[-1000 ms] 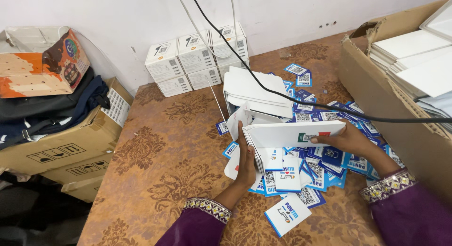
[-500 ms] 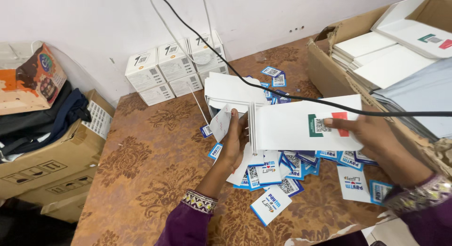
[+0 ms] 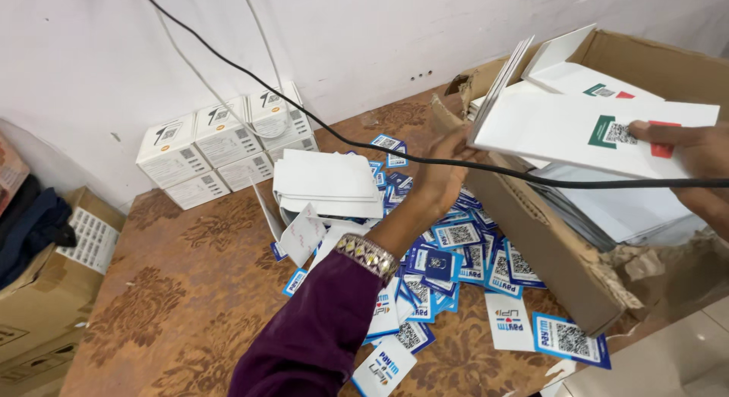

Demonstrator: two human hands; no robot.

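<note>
The worktop is covered by a brown cloth with a darker floral pattern and stands against a white plastered wall, along which a black cable and two thin white cables run down. At the back left, against the wall, stands a block of small white boxes: three show their tops in the upper row, and at least three more fronts show beneath. In the middle lies one stack of white folded cards, and around it a loose heap of blue-and-white printed stickers, too many and too overlapped to count. At the right sits one large open cardboard box with a torn edge, filled with flat white envelopes. At the left edge stand two brown cartons, one on the other, with dark cloth on top.

The white envelope, with a green and red printed patch, is held level over the open cardboard box, above the ones already inside. The left hand, coming out of a purple sleeve with a beaded cuff, meets the envelope's left end; its fingers curl at that edge, though whether they grip it I cannot tell. The right hand pinches the envelope's right end, thumb on top and fingers closed beneath
</note>
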